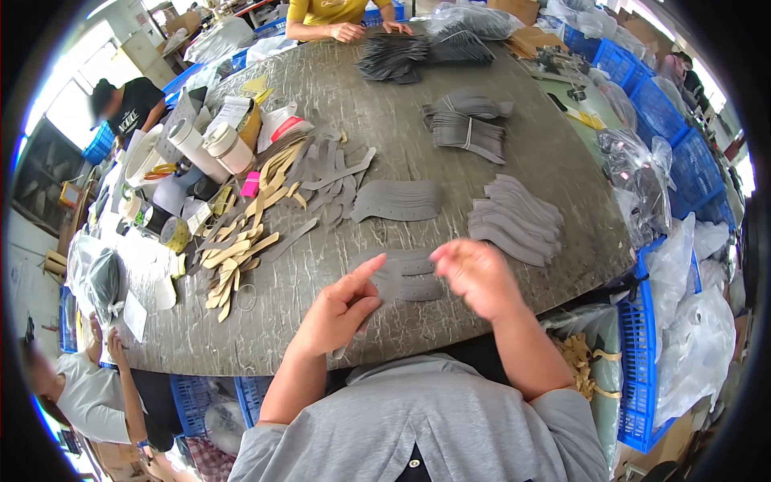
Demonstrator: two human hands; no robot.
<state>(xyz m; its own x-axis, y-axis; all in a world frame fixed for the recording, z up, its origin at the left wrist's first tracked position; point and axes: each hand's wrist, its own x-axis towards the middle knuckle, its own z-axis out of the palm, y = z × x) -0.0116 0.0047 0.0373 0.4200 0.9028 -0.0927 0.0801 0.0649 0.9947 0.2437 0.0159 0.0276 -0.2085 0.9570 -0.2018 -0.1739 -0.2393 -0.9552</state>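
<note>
Before me on the dark table lie grey curved cut pieces (419, 287) with small holes, partly covered by my hands. At their left edge is my left hand (339, 313), its index finger stretched toward them and the other fingers curled. A small grey tip (339, 352) shows below that palm; whether the hand holds it is unclear. Over their right side my right hand (479, 279) is raised, thumb and fingertips drawn together and slightly blurred. Anything between them is too small to make out. Just beyond lie a neat grey stack (397, 199) and a fanned grey pile (516, 219).
Loose tan strips (233, 261) and grey strips (333, 173) lie left of the stacks, beside jars (229, 149) and tape rolls (174, 234). Tied grey bundles (467, 128) lie farther off. Blue crates (638, 353) line the right. Co-workers (341, 20) are around the table.
</note>
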